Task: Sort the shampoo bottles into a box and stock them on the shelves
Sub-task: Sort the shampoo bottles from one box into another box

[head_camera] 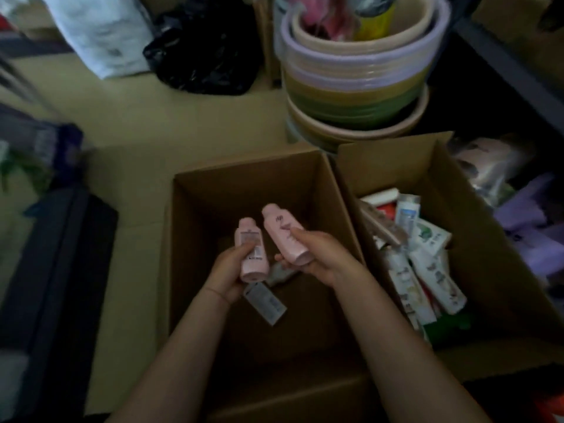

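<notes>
- Over the open cardboard box (195,209): left hand (227,271) grips one pink bottle (251,250), fingers curled round it.
- Right hand (320,254) grips a second pink bottle (282,233), likewise clamped.
- Grey-labelled item (265,302) lies on box floor.
- Neighbouring box (476,239), right: mixed bottles (427,267).

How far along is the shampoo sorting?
Early. Done: only a couple of items lie at the bottom of the near box, which is otherwise mostly empty. In hand: the left hand grips one pink bottle and the right hand another pink bottle, both over that box. Left: the right-hand box still holds a jumbled pile of bottles and packs; no shelf stocking is visible yet.
</notes>
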